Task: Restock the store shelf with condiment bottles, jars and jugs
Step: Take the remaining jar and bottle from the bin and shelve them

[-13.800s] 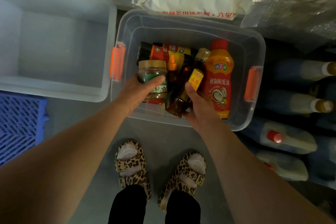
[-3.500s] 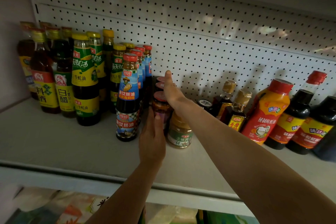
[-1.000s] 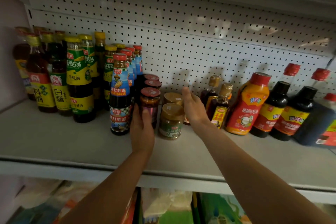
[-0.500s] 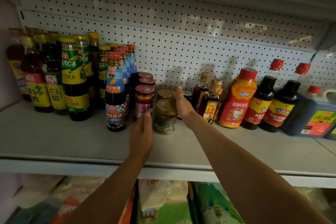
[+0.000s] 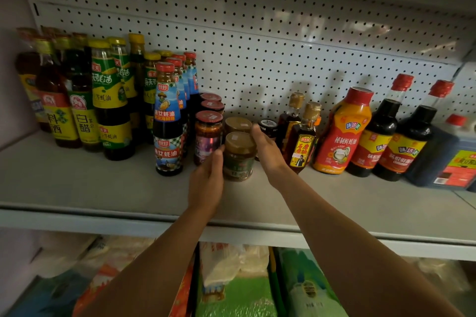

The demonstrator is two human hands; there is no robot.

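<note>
A tan-lidded, green-labelled jar (image 5: 239,159) stands on the grey shelf (image 5: 103,188), in front of a second jar of the same kind (image 5: 238,123). My left hand (image 5: 206,180) is at its left side, with the thumb touching the glass. Along its right side lies my right hand (image 5: 269,154), fingers straight and fingertips by the lid. Red-lidded chilli jars (image 5: 208,134) stand just left of it, and two small sesame oil bottles (image 5: 301,141) just right.
Tall oyster sauce and vinegar bottles (image 5: 108,100) fill the shelf's left. An orange squeeze bottle (image 5: 342,131), dark soy bottles (image 5: 373,136) and a blue jug (image 5: 453,152) stand to the right. Pegboard (image 5: 257,46) backs the shelf. Bagged goods (image 5: 231,291) lie below.
My left hand has moved up to the front jar's left side. My right hand has drawn back from the rear jar to the front jar's right side.
</note>
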